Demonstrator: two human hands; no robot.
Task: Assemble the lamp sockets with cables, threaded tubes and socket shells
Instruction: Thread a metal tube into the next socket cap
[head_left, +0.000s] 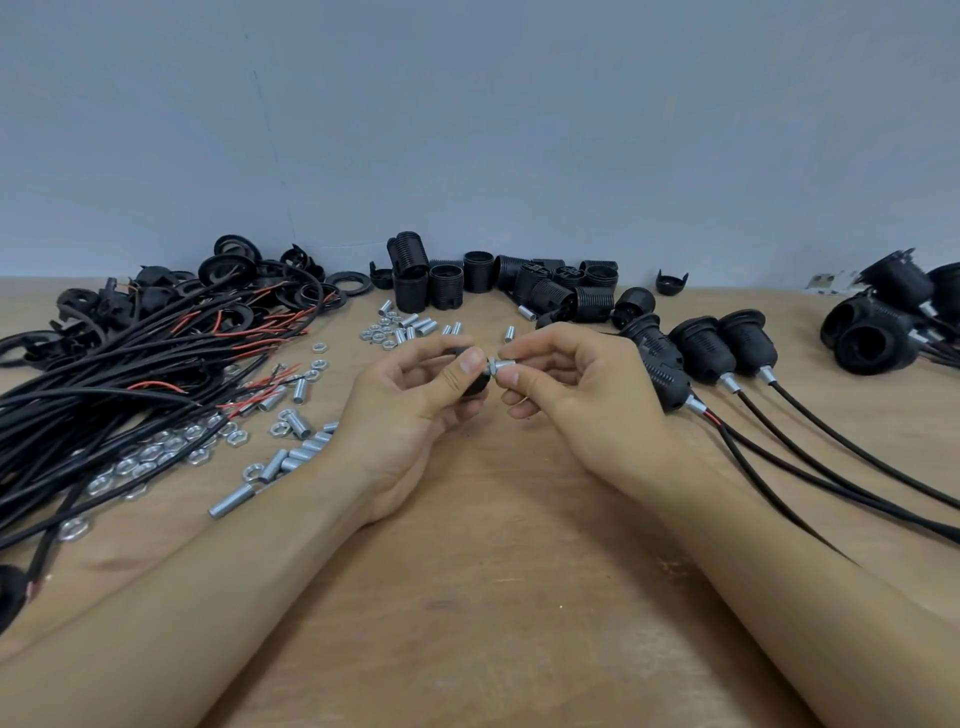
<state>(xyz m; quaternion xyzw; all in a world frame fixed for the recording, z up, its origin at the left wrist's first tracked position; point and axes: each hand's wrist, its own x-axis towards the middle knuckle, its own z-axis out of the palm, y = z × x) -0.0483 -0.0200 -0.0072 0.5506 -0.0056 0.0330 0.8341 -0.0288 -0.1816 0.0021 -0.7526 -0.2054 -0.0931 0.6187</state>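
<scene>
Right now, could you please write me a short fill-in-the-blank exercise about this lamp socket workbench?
1. The right hand pinches a threaded ____ of silver metal.
2. The left hand holds a small part coloured ____.
3. The bundle of cables lies on the person's ____ side.
4. Beside the right forearm lie ____ finished sockets with cables.

Missing words: tube; black; left; three

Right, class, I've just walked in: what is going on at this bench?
A person is putting lamp sockets together. The left hand grips a black socket part while the right hand pinches a threaded tube against it. Three finished sockets with cables lie to the right; loose cables, tubes and nuts lie to the left.
</scene>
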